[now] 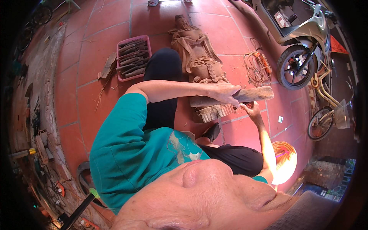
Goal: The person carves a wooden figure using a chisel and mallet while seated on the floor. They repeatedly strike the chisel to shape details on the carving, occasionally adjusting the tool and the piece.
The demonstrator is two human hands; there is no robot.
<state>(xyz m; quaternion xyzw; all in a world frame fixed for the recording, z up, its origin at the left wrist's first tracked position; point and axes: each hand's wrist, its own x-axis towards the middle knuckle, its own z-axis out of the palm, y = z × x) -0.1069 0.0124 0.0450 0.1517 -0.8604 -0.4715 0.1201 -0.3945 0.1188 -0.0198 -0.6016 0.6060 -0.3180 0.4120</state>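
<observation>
A long, smooth piece of wood (pixel 257 93) lies crosswise over the base of a carved wooden statue (pixel 199 57). The statue, a robed figure, rests on its back on the floor with its head away from me. My left hand (pixel 226 94) reaches across from the left, its fingers closed around the wood. Just under the wood's right part is my right hand (pixel 252 111), fingers curled about something small and dark red, mostly hidden. The statue's ridged base (pixel 215 113) shows below the wood.
A pink basket (pixel 118 61) of several carving tools stands left of my knee, with a bark-like wood scrap (pixel 107 66) beside it. An orange cord (pixel 257 69) lies coiled right of the statue. Farther right are a motorbike (pixel 297 65), a bicycle (pixel 322 122) and a brightly lit woven hat (pixel 284 159).
</observation>
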